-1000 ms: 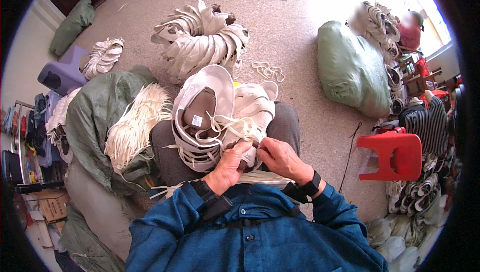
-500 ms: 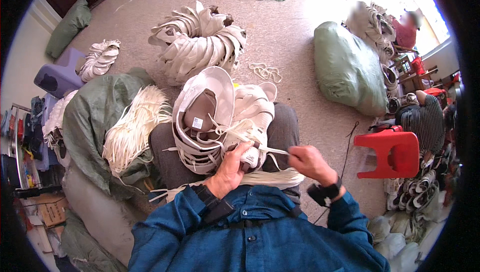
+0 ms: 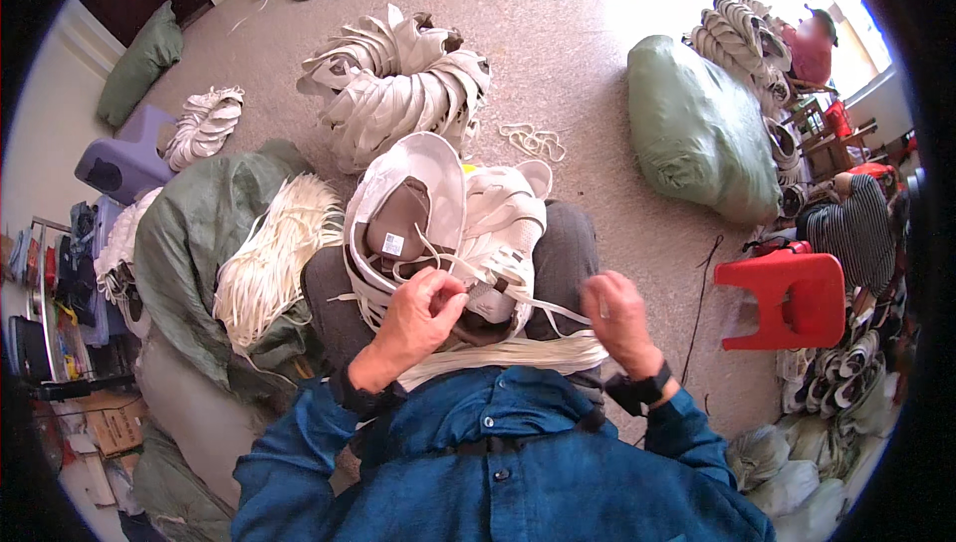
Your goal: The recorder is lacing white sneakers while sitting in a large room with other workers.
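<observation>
Head view, looking down at a seated person's lap. A stack of white shoe uppers (image 3: 438,228) rests on the knees; all places below are given relative to this stack.

Left hand (image 3: 418,318): at the stack's near edge, fingers curled shut, pinching a white lace (image 3: 553,311) against the nearest upper. Right hand (image 3: 617,318): to the near right of the stack, fist closed around the lace's free end, which runs taut from the upper.

Risks, as judged: the stack sits unsteadily on the lap, so a hard pull on the lace could tip it toward the floor; the lace could slip out of the left-hand pinch; loose laces lying across the lap (image 3: 498,353) just in front of the stack could snag the working strand.

Packages and labels: 1 small white square label (image 3: 394,244) on the brown inner face of the top upper; a full green sack (image 3: 697,134) well to the right; an open green sack (image 3: 199,243) just to the left, holding a bundle of white laces (image 3: 269,258); 1 cardboard box (image 3: 115,427) to the near left; a red plastic stool (image 3: 792,298) to the right; a ring of bundled uppers (image 3: 398,94) beyond the stack
</observation>
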A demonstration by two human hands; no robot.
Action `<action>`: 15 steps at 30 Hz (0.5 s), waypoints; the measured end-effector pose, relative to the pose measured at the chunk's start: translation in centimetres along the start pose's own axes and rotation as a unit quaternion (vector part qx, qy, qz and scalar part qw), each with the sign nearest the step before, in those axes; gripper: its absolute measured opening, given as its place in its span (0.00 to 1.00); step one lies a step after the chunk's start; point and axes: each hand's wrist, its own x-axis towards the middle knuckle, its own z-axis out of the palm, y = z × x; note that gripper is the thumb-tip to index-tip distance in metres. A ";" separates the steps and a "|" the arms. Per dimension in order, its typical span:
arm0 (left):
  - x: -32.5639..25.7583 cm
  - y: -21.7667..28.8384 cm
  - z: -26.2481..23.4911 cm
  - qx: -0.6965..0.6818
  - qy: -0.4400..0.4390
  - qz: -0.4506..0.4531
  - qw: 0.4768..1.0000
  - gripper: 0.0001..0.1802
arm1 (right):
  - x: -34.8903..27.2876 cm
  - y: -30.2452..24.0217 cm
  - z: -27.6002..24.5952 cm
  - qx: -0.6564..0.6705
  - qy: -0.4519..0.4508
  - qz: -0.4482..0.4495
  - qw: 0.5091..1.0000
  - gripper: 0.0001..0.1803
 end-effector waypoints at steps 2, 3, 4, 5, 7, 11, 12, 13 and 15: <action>0.9 1.3 1.0 0.016 0.015 0.030 0.999 0.04 | 2.1 -2.1 2.0 0.059 -0.044 -0.084 0.994 0.05; 1.3 1.5 1.5 0.107 0.043 0.128 0.985 0.06 | 2.5 -2.9 2.9 0.047 -0.073 -0.071 0.994 0.08; 1.8 1.6 1.8 0.194 0.071 0.223 0.952 0.08 | 2.9 -3.6 3.2 0.041 -0.088 -0.071 0.993 0.10; 2.3 1.6 1.9 0.194 0.067 0.225 0.952 0.08 | 3.1 -4.1 3.3 0.035 -0.103 -0.070 0.992 0.12; 3.1 1.5 1.9 0.211 0.040 0.242 0.946 0.11 | 2.9 -4.3 3.3 0.059 -0.105 -0.045 0.992 0.13; 4.5 2.1 1.7 0.319 -0.028 0.254 0.913 0.09 | 2.1 -4.2 3.6 0.102 -0.112 -0.013 0.988 0.15; 4.9 2.2 1.7 0.348 -0.041 0.266 0.898 0.08 | 2.1 -4.2 3.5 0.103 -0.110 -0.009 0.989 0.15; 5.2 2.3 1.6 0.377 -0.055 0.279 0.882 0.07 | 2.1 -4.2 3.5 0.115 -0.118 -0.004 0.986 0.15; 5.6 2.1 1.5 0.352 -0.047 0.289 0.889 0.06 | 2.0 -4.2 3.6 0.128 -0.123 0.003 0.984 0.15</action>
